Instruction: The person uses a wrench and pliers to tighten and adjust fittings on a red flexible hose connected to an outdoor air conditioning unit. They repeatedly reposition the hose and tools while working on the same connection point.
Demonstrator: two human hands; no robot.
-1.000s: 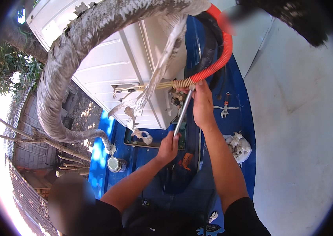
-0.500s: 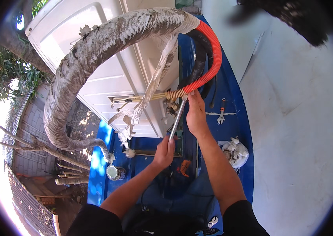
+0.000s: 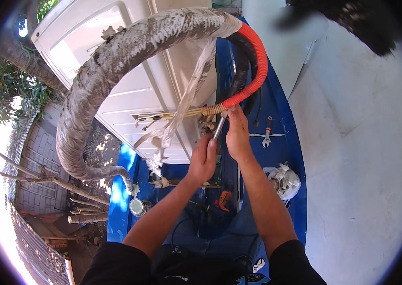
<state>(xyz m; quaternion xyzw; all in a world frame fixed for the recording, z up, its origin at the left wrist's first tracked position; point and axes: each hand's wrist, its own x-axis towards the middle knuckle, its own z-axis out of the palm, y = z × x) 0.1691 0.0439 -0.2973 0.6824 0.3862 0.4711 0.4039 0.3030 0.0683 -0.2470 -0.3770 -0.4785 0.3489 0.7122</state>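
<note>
My left hand (image 3: 203, 160) is closed around a silver metal rod (image 3: 219, 128), which slants up toward a brass-coloured fitting at its top end. Close beside it, my right hand (image 3: 238, 135) is closed at that upper end, its thumb against a red corrugated conduit (image 3: 258, 66). What its fingers grip is hidden. Yellowish cables (image 3: 177, 114) come out of the conduit and run left to a white metal unit (image 3: 134, 102). Brass valves (image 3: 207, 126) show just left of the rod. Behind the conduit curves a black insulated pipe (image 3: 240, 78).
A thick pipe wrapped in worn grey tape (image 3: 84, 90) arches over the left side, with a loose tape strip (image 3: 189, 104) hanging. On the blue surface (image 3: 281, 152) lie an adjustable wrench (image 3: 267, 133), an orange tool (image 3: 223, 200), a can (image 3: 138, 207) and a white bag (image 3: 284, 183).
My left hand has moved up along the silver rod, closer to my right hand, so less of the rod shows. The right hand has barely moved.
</note>
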